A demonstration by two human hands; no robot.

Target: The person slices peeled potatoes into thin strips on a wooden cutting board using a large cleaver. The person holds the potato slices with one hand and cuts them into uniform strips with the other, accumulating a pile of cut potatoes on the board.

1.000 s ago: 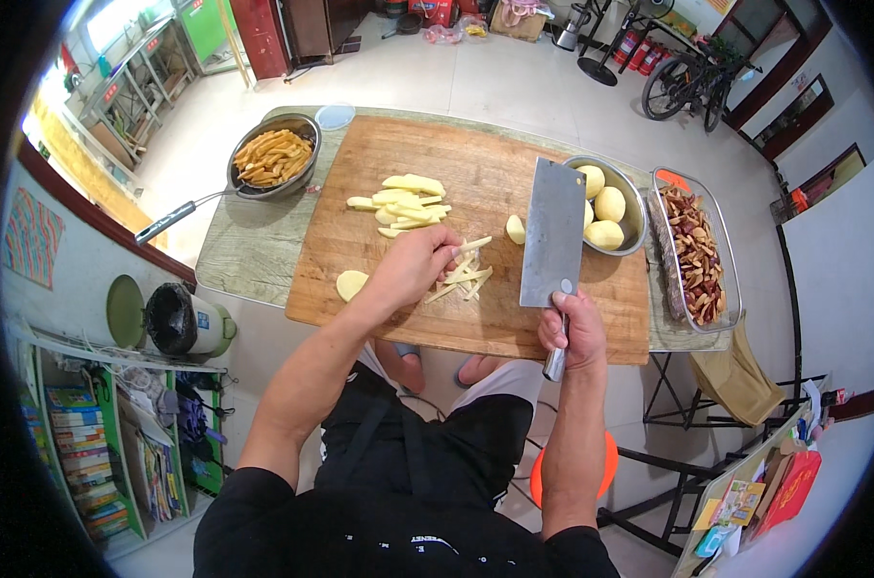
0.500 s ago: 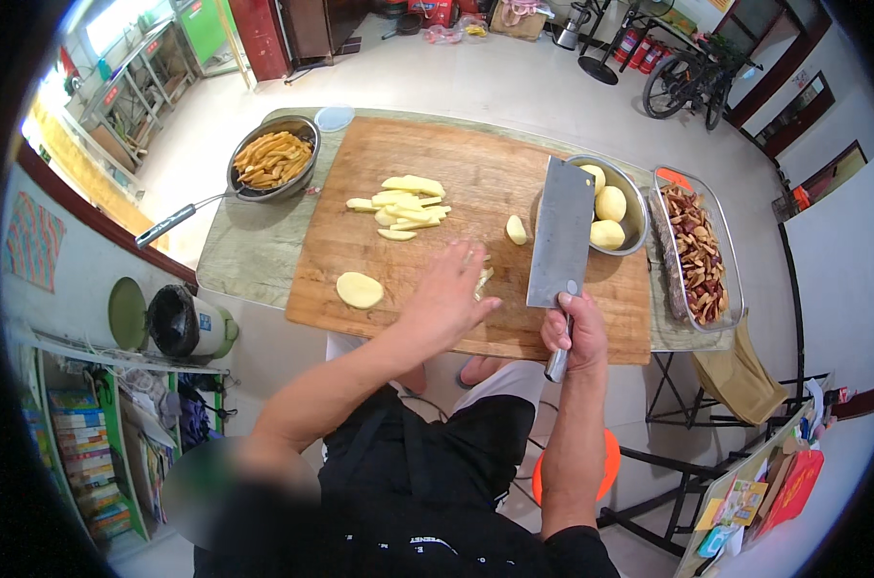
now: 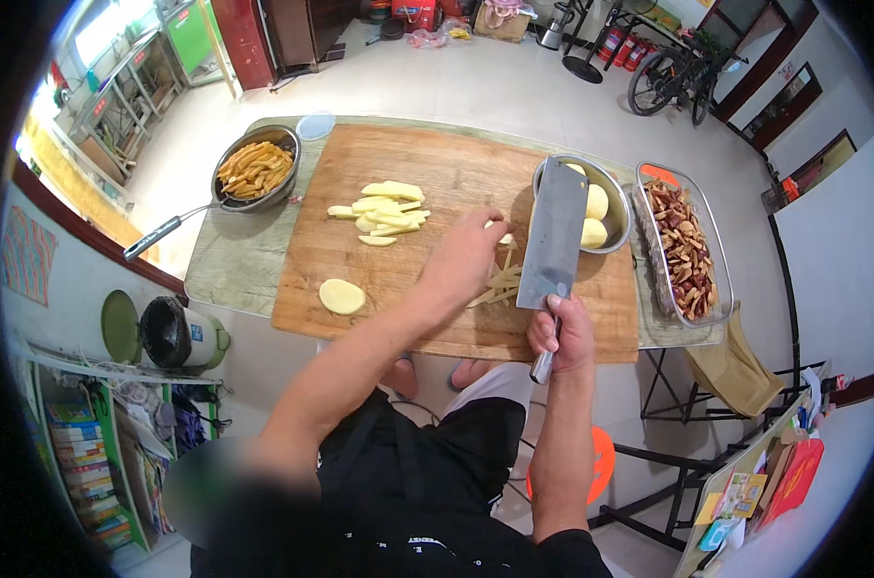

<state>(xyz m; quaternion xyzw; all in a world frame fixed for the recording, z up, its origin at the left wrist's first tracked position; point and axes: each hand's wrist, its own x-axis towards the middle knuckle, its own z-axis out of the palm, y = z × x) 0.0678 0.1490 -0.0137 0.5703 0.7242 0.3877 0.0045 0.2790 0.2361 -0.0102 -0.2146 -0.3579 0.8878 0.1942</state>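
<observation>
At the middle of the frame, just right of centre, we see the left grip (image 3: 466,255) with its fingers bent and pointing toward a small pale potato piece (image 3: 506,239); the piece sits right at the fingertips, and we cannot tell whether they have hold of it. To its right, the right grip (image 3: 564,332) is wrapped firmly round the handle of a cleaver (image 3: 552,231), thumb toward the blade. The broad blade points to the top of the frame; we cannot tell whether it touches the wood.

Beside the blade's lower left lie thin potato strips (image 3: 499,287), loosely crossed, on the cutting board (image 3: 475,173). Left of the left grip we find a heap of thicker potato sticks (image 3: 389,207), and below that a single oval potato slice (image 3: 342,297).

The blade partly hides a metal bowl (image 3: 620,212) with peeled potatoes (image 3: 596,202) in it. Farther right stands a clear dish (image 3: 658,255) full of reddish-brown strips (image 3: 682,255).

Toward the upper left, a long-handled pan (image 3: 289,159) holds golden fries (image 3: 257,171), with a round pale lid (image 3: 315,125) just beside it on the desk (image 3: 230,260). Beyond, we see a bicycle (image 3: 673,82) at upper right.
</observation>
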